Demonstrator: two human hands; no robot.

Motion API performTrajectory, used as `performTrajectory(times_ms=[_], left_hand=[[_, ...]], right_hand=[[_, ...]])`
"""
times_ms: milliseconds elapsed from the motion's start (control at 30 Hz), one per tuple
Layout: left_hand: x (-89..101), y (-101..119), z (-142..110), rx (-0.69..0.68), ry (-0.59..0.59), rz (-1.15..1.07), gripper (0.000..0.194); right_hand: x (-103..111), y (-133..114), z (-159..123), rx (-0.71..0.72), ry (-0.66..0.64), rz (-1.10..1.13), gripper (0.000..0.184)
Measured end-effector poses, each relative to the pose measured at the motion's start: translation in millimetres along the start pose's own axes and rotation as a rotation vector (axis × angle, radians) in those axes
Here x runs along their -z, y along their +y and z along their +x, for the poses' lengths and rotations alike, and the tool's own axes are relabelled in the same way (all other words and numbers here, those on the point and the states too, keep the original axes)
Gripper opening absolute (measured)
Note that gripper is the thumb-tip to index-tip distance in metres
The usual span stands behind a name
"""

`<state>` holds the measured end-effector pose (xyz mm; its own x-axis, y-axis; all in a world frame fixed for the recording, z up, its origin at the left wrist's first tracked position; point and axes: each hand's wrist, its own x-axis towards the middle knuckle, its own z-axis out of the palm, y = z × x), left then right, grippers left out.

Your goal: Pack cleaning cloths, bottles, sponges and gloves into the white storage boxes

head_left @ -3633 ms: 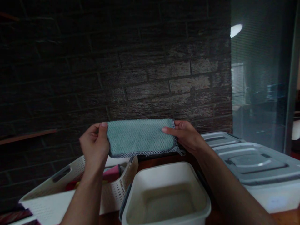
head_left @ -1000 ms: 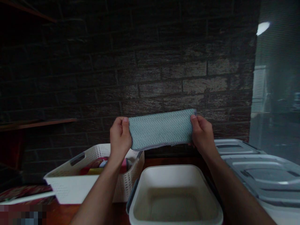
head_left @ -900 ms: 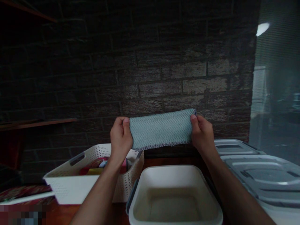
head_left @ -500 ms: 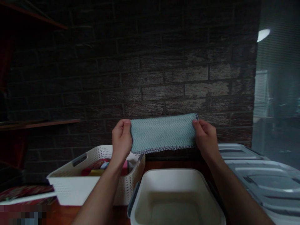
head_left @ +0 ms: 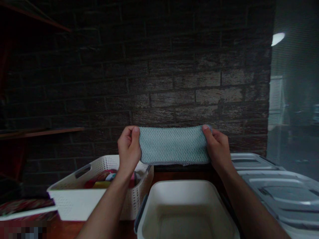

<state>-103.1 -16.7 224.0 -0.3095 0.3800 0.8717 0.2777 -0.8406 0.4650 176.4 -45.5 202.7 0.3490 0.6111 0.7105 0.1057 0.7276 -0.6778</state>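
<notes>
A pale blue-green textured cloth (head_left: 174,146) with a dark checked edge is stretched between my two hands in front of the brick wall. My left hand (head_left: 128,146) pinches its left end, thumb on the near face. At the other end, my right hand (head_left: 217,144) grips the upper right corner, where a bit of the dark checked side shows. Below the cloth stands a deep white plastic bin (head_left: 183,191), with no lid on it. Fingers behind the cloth are partly hidden.
Left of the bin, a white perforated basket (head_left: 74,202) holds several coloured cloth-like items. Grey plastic lids (head_left: 286,196) lie at the right. Wooden shelves (head_left: 50,132) jut in from the left. A dark brick wall (head_left: 161,79) rises behind the wooden surface (head_left: 68,229).
The cloth's right end has dropped slightly, so it hangs more level, and its face tilts a little differently. Both hands keep their hold. The view has shifted very slightly.
</notes>
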Motion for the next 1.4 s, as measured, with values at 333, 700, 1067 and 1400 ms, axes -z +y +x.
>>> performTrajectory(times_ms=[333, 700, 1067, 1400], left_hand=[[-0.6, -4, 0, 0.094, 0.049, -0.17, 0.026], [-1.7, -10, 1, 0.231, -0.072, -0.222, 0.015], [6.1, -6, -3, -0.058, -0.011, 0.377, 0.017], [14.8, 11, -34, 0.598, -0.281, -0.056, 0.018]], right_hand=[[-1, 2, 0, 0.049, 0.194, 0.063, 0.047], [2, 6, 7, -0.14, 0.268, 0.042, 0.023], [4, 3, -7, 0.067, 0.034, -0.399, 0.038], [37, -9, -29, -0.073, -0.045, -0.261, 0.042]])
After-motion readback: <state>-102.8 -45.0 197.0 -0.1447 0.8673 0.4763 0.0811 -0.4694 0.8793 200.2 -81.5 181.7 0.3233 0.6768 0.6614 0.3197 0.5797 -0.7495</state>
